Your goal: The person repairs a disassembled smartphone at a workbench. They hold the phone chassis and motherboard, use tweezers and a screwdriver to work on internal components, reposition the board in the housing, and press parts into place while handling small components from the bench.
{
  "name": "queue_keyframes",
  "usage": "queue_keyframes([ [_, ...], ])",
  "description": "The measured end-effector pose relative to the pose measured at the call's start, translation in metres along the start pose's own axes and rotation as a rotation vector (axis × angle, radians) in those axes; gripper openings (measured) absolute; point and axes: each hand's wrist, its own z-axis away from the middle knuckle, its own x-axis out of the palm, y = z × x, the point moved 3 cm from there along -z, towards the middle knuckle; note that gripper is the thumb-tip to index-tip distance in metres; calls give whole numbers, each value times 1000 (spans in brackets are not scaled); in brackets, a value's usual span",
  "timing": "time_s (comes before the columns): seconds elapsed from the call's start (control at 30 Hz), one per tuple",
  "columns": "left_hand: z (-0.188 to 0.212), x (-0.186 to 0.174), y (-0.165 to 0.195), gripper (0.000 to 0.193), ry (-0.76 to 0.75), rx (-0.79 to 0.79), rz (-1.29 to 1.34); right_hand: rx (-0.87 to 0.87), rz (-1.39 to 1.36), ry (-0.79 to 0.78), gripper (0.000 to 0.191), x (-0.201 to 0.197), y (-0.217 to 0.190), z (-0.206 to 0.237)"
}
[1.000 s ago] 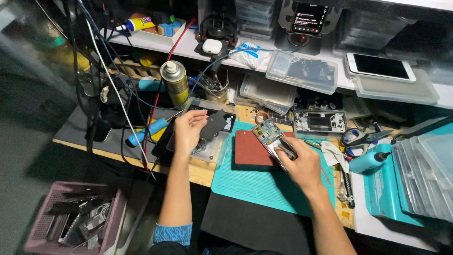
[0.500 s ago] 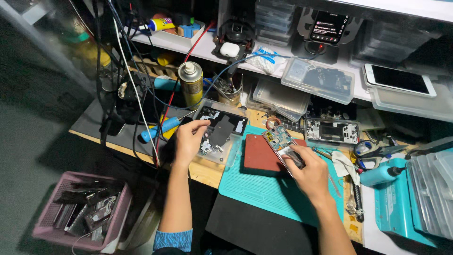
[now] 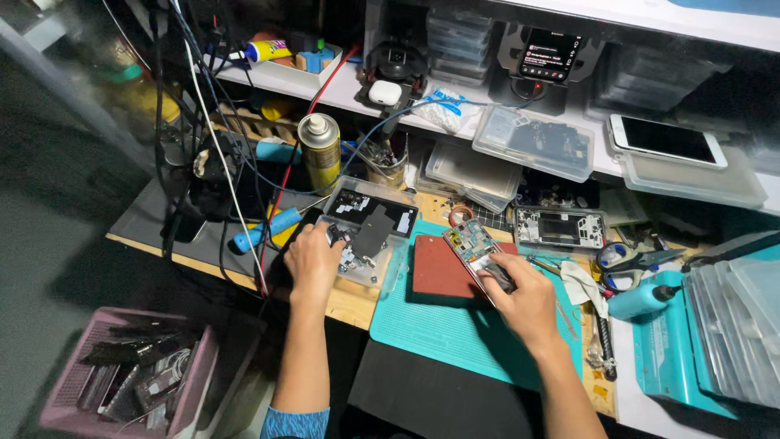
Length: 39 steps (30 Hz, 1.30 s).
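A cluttered wooden workbench (image 3: 357, 305) is filling the view, seen from above, with a teal cutting mat (image 3: 455, 333) lying on its near middle. At the near left, below the bench, a pink basket (image 3: 65, 390) is holding dark scrap parts. On the mat a dark red rectangular pad (image 3: 439, 272) is sitting, and an opened smartphone (image 3: 475, 248) with its circuit board exposed is lying tilted across the pad's right edge.

The right hand (image 3: 524, 297) is resting on the near end of the opened smartphone, fingers curled loosely down onto it and pressing it against the pad. Whether they are pinching anything cannot be told.

The left hand (image 3: 313, 260) is reaching left of the mat into a clear plastic parts tray (image 3: 370, 236), fingers bent and close together, their tips touching small dark parts inside. What they are gripping, if anything, is hidden.

Far behind the tray, a yellow spray can (image 3: 319, 146) is standing upright. A blue-handled tool (image 3: 268, 229) is lying to the left of the tray.

Compared with half a second ago, both hands are staying in the same places on the tray and the phone; only the camera's view is shifting slightly.
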Motion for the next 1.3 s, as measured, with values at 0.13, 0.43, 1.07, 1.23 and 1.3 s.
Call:
queue_keyframes([
  [0.13,5,0,2,41,17,-18,27,-12,8,-1,30,-2,1,2],
  [0.43,9,9,-4,39,-10,-44,-6,31,-5,-21,30,1,-2,4],
  [1.07,-5,6,-3,32,24,363,300,36,-19,-29,30,1,1,7],
  [1.23,-8,-4,-13,32,-18,297,365,10,-27,-22,30,2,0,6],
  [1.3,-7,-9,-18,28,-38,291,367,20,-22,-25,29,2,1,7],
])
